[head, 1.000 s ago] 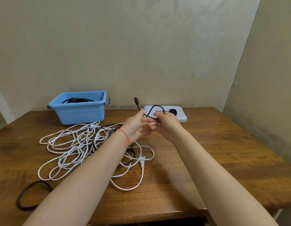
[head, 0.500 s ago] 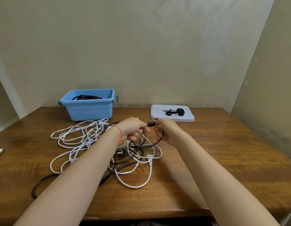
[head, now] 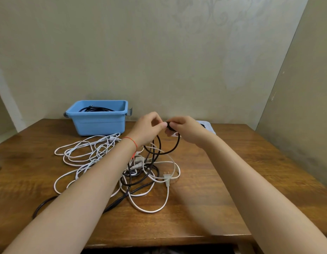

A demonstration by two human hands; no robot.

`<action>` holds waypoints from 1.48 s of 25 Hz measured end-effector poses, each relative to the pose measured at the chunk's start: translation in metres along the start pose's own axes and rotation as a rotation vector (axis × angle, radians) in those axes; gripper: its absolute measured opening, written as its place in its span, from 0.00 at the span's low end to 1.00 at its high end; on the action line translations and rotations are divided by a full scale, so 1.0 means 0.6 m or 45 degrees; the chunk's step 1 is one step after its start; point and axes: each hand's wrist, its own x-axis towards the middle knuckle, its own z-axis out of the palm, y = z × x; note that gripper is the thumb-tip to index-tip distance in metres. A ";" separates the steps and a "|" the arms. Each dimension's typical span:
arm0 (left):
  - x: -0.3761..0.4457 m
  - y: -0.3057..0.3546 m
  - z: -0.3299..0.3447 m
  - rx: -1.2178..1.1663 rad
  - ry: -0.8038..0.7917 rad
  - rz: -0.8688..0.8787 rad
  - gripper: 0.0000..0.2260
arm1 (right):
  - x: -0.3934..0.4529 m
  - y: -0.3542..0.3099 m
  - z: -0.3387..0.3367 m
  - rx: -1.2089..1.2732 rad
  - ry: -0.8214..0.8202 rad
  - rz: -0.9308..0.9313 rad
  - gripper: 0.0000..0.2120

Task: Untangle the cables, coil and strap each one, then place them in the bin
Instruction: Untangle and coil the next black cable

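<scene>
The black cable (head: 160,147) is raised above the middle of the table (head: 232,162), its end held between both hands while one loop hangs under them and the rest trails down into the tangle of white cables (head: 89,154). The left hand (head: 147,126) has fingers curled and pinching the cable near its end; the right hand (head: 184,129) is curled round the same stretch, touching the left. The likely trouble is that the black run threads under white loops near the white plug (head: 166,177), so a hard pull could tighten a knot or drag the heap toward the near edge. The bin (head: 98,123), already holding a dark coil, stands at the back left, well apart; open wood lies to the right, and a white tray (head: 209,127) sits just behind the hands
</scene>
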 end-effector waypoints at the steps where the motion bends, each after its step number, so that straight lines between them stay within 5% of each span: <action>1: -0.001 0.005 -0.002 -0.099 -0.017 -0.017 0.07 | 0.001 -0.004 -0.003 0.075 -0.025 0.006 0.13; 6: -0.005 0.025 -0.020 -0.224 -0.119 -0.156 0.12 | -0.009 -0.026 -0.008 0.144 -0.138 0.005 0.10; 10: -0.017 0.015 -0.045 -0.357 -0.315 -0.292 0.23 | -0.001 -0.024 -0.018 0.368 0.288 0.002 0.13; 13: -0.025 -0.008 -0.047 -0.490 -0.360 -0.268 0.13 | 0.001 -0.014 -0.019 0.422 0.486 0.066 0.12; 18: -0.017 -0.003 -0.044 -0.653 -0.017 -0.291 0.08 | -0.001 -0.001 -0.012 0.264 0.109 0.162 0.11; 23: 0.006 0.034 -0.029 -0.150 -0.097 -0.192 0.05 | -0.012 -0.024 0.000 0.337 -0.036 0.042 0.15; 27: 0.010 0.032 -0.019 -0.170 -0.159 -0.253 0.02 | -0.008 -0.021 -0.011 0.107 -0.002 0.129 0.23; 33: -0.020 -0.010 0.000 -0.119 -0.404 -0.279 0.08 | 0.007 0.011 -0.013 0.840 0.289 0.143 0.19; 37: -0.020 -0.009 -0.005 -0.295 -0.445 -0.309 0.10 | 0.018 0.011 0.001 1.320 0.290 0.326 0.20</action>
